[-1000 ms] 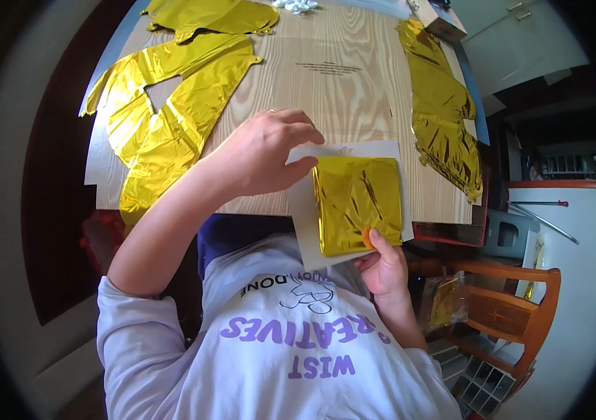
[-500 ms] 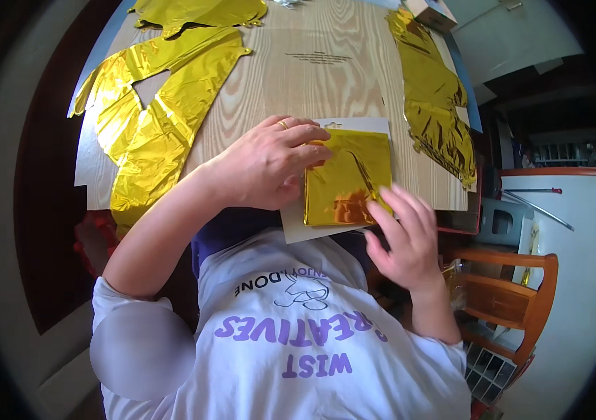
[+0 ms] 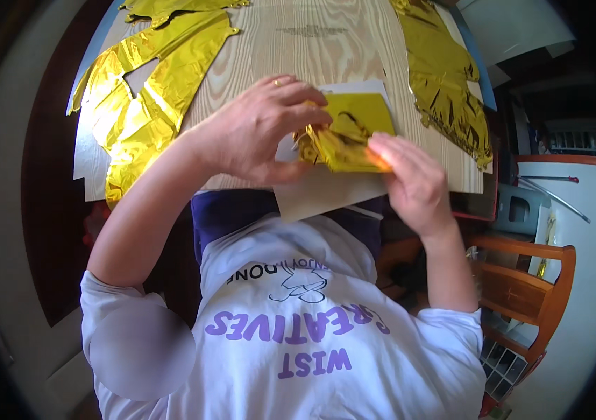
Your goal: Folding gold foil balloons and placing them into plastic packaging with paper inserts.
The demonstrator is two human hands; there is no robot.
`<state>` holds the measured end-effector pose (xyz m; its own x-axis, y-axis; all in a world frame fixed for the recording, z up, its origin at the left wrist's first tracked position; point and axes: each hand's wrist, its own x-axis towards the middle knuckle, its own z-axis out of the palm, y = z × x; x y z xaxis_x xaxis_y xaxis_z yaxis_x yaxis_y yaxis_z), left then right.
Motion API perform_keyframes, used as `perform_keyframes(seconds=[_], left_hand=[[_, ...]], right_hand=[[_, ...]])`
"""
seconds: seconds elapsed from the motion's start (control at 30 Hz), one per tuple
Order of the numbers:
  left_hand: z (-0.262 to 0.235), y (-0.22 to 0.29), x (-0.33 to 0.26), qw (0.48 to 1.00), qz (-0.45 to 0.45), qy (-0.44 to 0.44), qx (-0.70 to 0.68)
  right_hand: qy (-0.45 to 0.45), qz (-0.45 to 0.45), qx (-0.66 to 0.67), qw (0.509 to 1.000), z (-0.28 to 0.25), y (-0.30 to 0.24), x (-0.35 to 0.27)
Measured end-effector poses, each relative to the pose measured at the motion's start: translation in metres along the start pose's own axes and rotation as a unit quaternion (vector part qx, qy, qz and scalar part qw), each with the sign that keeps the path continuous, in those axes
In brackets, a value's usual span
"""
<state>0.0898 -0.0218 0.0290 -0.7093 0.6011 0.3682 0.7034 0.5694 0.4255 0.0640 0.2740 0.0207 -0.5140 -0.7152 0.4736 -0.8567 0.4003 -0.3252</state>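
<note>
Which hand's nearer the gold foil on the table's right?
Right. The right hand touches the folded foil, left of the gold foil; the left hand, also there, is farther left.

Left hand (image 3: 259, 129): you wear a thin gold-coloured ring (image 3: 276, 82) near the base of one of the fingers (image 3: 305, 94). Well back from the fingers, toward your elbows, a white left sleeve (image 3: 109, 290) and right sleeve (image 3: 455, 332) end; the left is partly blurred. Nearer the fingers than your white shirt (image 3: 256, 378): dark purple-blue cloth (image 3: 231, 217). Shirt front bears large purple lettering (image 3: 298, 327), smaller dark lettering, a line-drawn figure (image 3: 305, 283).
</note>
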Motion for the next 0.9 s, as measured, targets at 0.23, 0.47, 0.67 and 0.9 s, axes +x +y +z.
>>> perform_keyframes(seconds=[0.23, 0.47, 0.67, 0.9], left_hand=[[0.008, -0.002, 0.016, 0.998, -0.045, 0.041, -0.003], [-0.002, -0.005, 0.025, 0.997, -0.058, 0.049, -0.012], [-0.003, -0.005, 0.027, 0.997, -0.058, 0.057, -0.011], [-0.003, -0.006, 0.027, 0.996, -0.066, 0.05, -0.019]], right_hand=[[0.092, -0.076, -0.174, 0.977, -0.018, -0.004, 0.031], [0.066, -0.114, -0.059, 0.99, 0.016, -0.019, 0.016], [-0.011, -0.045, -0.064, 0.997, 0.042, -0.009, 0.043], [-0.018, -0.1, -0.063, 0.993, 0.05, -0.014, 0.053]])
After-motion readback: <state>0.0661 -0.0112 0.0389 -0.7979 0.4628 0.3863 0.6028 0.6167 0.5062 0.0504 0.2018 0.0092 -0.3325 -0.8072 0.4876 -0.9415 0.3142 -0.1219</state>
